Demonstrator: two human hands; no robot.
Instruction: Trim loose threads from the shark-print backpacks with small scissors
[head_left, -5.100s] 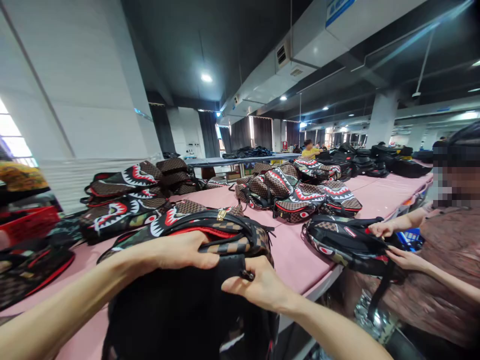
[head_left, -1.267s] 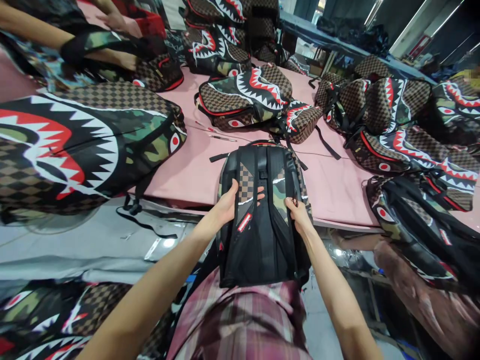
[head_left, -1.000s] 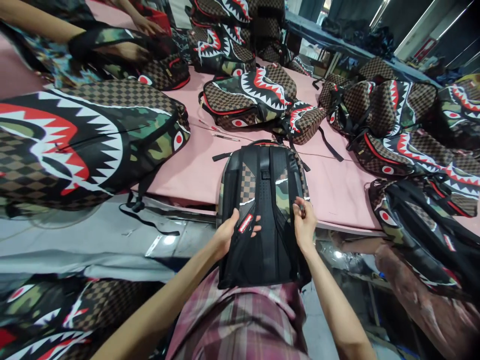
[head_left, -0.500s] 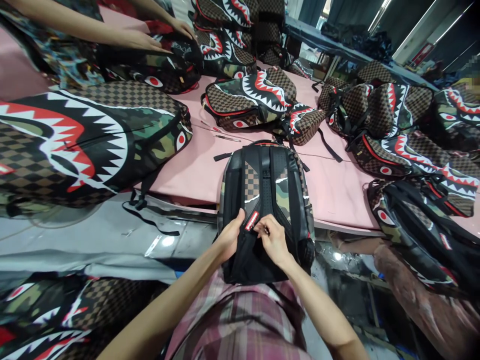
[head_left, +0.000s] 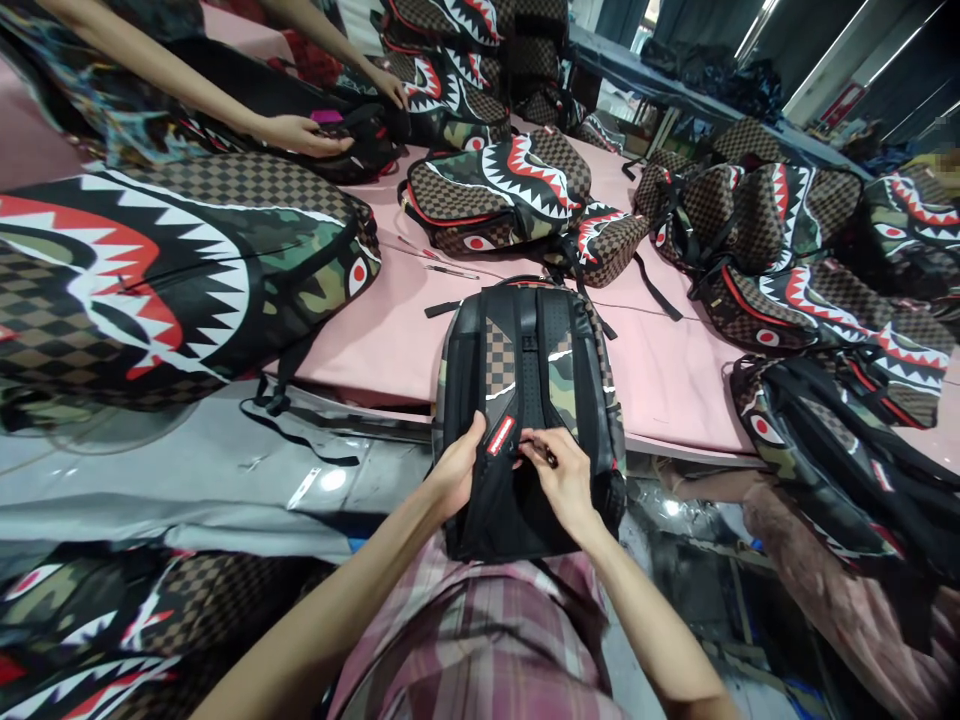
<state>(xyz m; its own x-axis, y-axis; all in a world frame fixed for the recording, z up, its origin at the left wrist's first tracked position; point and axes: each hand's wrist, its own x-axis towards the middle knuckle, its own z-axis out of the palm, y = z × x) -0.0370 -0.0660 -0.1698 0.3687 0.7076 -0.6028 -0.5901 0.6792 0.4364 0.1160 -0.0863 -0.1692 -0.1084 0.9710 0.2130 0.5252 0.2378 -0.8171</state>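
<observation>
A backpack stands back-side up against the pink table's edge and my lap. Its straps, checkered and camouflage panels and small red label face me. My left hand grips its left side, thumb on top beside the label and fingers hidden underneath. Just right of the label, my right hand is closed in a pinch near the lower middle of the back. Something small and dark shows between its fingers, too small to name.
Several shark-mouth backpacks lie on the pink table. A large one is close on the left. A co-worker's hand handles a dark bag at upper left. Slim tweezers-like tools lie beyond my backpack. Another person's sleeve is at right.
My right hand has shifted slightly right, still pinched near the label. My left hand keeps its hold. The co-worker's hands have moved apart over the bag at upper left, whose camouflage side no longer shows.
</observation>
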